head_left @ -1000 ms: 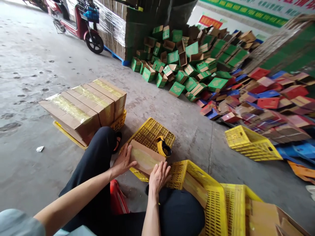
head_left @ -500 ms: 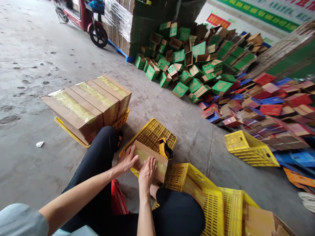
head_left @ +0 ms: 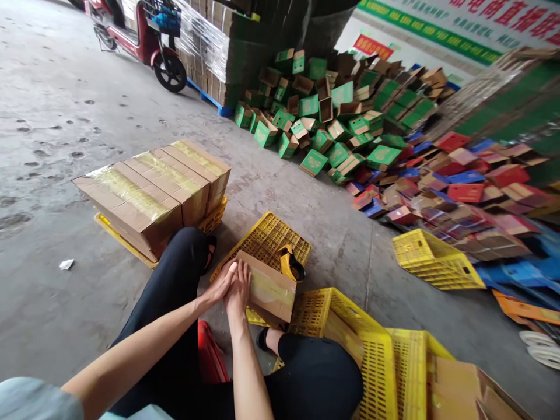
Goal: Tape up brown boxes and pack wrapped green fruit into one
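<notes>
A taped brown cardboard box (head_left: 271,291) lies on an upturned yellow crate (head_left: 266,236) in front of my knees. My left hand (head_left: 221,284) rests against the box's near left end, fingers stretched flat. My right hand (head_left: 240,287) lies beside it on the same end, fingers flat and pressed on the tape. A yellow tape dispenser (head_left: 291,265) sits on the crate just right of the box.
Several sealed brown boxes (head_left: 153,186) are stacked on a yellow crate to the left. More yellow crates (head_left: 385,361) stand at my right, another crate (head_left: 433,268) farther off. Green boxes (head_left: 332,116) and red and blue boxes (head_left: 459,192) are piled behind. A red scooter (head_left: 144,41) is parked at the back.
My right hand has slid left along the box top, from its right end to its left end beside my left hand. The left hand has stayed at the left end.
</notes>
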`<action>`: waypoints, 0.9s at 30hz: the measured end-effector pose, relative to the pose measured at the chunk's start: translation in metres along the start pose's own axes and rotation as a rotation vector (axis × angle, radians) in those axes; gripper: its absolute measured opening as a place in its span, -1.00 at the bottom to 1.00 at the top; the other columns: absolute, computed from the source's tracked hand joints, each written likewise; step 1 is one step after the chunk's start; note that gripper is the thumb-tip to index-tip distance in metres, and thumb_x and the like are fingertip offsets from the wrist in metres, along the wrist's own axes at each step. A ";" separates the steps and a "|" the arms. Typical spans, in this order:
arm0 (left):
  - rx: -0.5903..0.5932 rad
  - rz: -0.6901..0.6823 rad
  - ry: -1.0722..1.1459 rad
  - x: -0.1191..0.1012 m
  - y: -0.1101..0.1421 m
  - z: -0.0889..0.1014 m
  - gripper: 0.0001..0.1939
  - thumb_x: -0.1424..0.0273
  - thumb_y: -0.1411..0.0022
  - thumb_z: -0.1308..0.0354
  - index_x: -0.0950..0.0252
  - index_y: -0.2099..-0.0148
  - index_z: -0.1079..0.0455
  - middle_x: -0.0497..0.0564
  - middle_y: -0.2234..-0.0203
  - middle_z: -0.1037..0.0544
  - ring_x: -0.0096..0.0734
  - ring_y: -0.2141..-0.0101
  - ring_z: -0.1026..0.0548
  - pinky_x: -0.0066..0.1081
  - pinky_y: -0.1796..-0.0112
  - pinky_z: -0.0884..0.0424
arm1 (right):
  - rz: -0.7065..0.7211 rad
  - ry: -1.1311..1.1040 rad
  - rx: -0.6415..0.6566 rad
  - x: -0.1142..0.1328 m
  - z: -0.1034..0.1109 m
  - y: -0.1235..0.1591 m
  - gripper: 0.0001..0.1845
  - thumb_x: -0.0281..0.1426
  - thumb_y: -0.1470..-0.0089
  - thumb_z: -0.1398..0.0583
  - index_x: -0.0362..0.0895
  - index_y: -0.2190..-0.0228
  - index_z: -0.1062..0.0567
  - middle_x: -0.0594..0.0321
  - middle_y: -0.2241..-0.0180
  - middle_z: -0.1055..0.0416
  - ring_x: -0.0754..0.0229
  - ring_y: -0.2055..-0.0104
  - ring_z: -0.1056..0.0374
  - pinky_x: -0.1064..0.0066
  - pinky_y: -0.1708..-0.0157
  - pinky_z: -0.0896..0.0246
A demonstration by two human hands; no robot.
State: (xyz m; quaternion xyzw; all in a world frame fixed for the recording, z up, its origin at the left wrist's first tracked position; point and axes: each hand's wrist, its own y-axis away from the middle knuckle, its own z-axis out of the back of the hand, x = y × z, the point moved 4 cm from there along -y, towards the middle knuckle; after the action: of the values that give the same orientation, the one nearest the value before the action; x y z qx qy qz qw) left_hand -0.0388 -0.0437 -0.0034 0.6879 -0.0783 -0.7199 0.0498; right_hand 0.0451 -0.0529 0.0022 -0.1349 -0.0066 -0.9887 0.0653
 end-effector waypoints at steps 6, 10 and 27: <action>0.038 -0.068 -0.217 0.016 -0.001 -0.006 -0.04 -0.27 -0.41 0.30 0.39 -0.50 -0.07 0.29 -0.47 -0.07 -0.02 -0.47 0.01 -0.04 -0.42 0.01 | -0.069 0.077 -0.065 -0.059 0.030 0.039 -0.39 -0.24 -0.46 0.15 -0.17 -0.40 -0.22 -0.04 -0.41 -0.17 -0.07 -0.48 -0.03 -0.07 -0.40 0.08; 0.019 -0.170 -0.469 0.025 0.004 -0.013 -0.11 -0.18 -0.48 0.31 0.37 -0.54 0.06 0.31 -0.48 -0.02 -0.03 -0.47 -0.01 -0.02 -0.38 -0.09 | -0.356 0.092 -0.199 -0.136 0.049 0.070 -0.28 -0.10 -0.46 0.24 -0.23 -0.38 -0.26 -0.14 -0.39 -0.19 -0.22 -0.43 -0.10 -0.21 -0.34 0.01; -0.025 -0.741 -1.211 0.018 0.025 -0.039 -0.19 -0.11 -0.44 0.03 0.36 -0.47 -0.16 0.35 -0.44 -0.15 0.16 -0.44 -0.08 0.05 -0.33 -0.10 | -0.261 0.106 -0.163 -0.102 0.028 0.086 -0.22 -0.03 -0.44 0.16 -0.31 -0.40 -0.18 -0.22 -0.41 -0.11 -0.33 -0.49 0.08 -0.41 -0.35 0.17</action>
State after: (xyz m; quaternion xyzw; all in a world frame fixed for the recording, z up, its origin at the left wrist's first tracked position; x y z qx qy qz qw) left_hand -0.0016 -0.0736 -0.0179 0.1475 0.1554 -0.9462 -0.2427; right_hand 0.1616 -0.1245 0.0015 -0.0855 0.0598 -0.9917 -0.0749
